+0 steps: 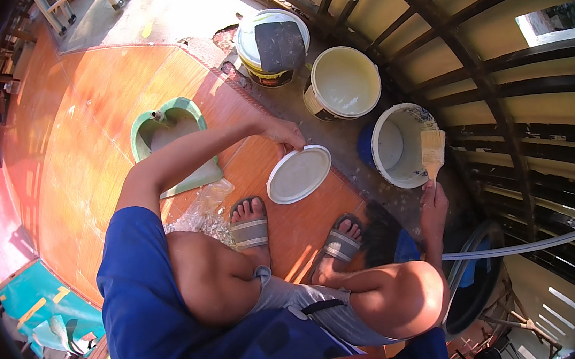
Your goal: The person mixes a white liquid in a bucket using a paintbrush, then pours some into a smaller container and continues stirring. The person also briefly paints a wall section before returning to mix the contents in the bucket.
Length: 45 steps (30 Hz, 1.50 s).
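The wearer's dark blue shirt [142, 290] fills the lower edge around six o'clock, with the bare knees just beyond it. At the centre of the view is a round white plastic lid [299, 174], tilted above the orange-brown tiled floor [86, 158]. The left hand [284, 133], at twelve o'clock, is mostly closed, fingers pinching the lid's upper rim. The right hand [434, 198], at three o'clock, is curled firmly around the pale handle of a flat, cream-bristled paintbrush [433, 150]. Its bristles point toward twelve and overlap the rim of a white plastic bucket with a smeared inside [394, 148] at two o'clock; whether they touch it, I cannot tell. At one o'clock stands a round bucket holding cream-coloured liquid [343, 84], and toward half past eleven a bucket with a white top and dark grey patch [270, 46]. A green-rimmed, heart-shaped pan [139, 137] lies between nine and ten, a crumpled clear plastic bag [202, 205] at eight. Grey-strapped sandals [251, 234] sit below the lid.
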### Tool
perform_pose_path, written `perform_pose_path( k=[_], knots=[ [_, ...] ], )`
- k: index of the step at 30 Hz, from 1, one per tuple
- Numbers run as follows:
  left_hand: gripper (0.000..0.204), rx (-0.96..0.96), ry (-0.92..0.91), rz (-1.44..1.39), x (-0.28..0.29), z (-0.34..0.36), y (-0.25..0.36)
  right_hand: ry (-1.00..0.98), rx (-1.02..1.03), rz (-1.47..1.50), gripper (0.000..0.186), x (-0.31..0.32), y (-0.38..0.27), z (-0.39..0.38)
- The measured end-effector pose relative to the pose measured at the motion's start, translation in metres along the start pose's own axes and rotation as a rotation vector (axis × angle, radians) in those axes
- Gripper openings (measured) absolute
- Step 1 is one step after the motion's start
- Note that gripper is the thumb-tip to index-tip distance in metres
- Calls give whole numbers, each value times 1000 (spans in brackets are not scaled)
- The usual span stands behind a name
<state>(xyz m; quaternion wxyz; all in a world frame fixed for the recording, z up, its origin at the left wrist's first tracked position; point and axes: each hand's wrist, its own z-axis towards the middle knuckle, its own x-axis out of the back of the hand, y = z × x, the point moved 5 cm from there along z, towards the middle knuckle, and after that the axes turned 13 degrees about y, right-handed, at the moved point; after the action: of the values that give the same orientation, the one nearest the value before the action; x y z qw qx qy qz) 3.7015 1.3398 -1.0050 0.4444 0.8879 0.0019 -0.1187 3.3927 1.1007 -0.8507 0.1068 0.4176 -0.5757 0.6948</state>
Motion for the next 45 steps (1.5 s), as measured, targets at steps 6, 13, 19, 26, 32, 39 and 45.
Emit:
perform_pose_path(
  k=[6,13,19,26,32,39,45],
  knots=[
    [32,56,1,-113,25,6,-31,-287,-72,22,40,-7,-84,54],
    [31,57,92,-92,38,1,-26,-572,310,-263,33,-114,-151,122],
    [33,47,111,-99,37,-4,-27,-547,402,-553,37,-195,-159,173],
    [35,53,109,-134,35,-8,-33,-340,598,-873,35,-221,-181,175],
    [37,71,117,-111,41,-1,-38,-402,629,-752,31,-238,-190,162],
    [38,53,115,-83,41,-6,-33,-509,568,-728,38,-239,-183,164],
    [33,61,126,-52,41,-8,-25,-383,547,-765,37,-225,-167,169]
  ],
)
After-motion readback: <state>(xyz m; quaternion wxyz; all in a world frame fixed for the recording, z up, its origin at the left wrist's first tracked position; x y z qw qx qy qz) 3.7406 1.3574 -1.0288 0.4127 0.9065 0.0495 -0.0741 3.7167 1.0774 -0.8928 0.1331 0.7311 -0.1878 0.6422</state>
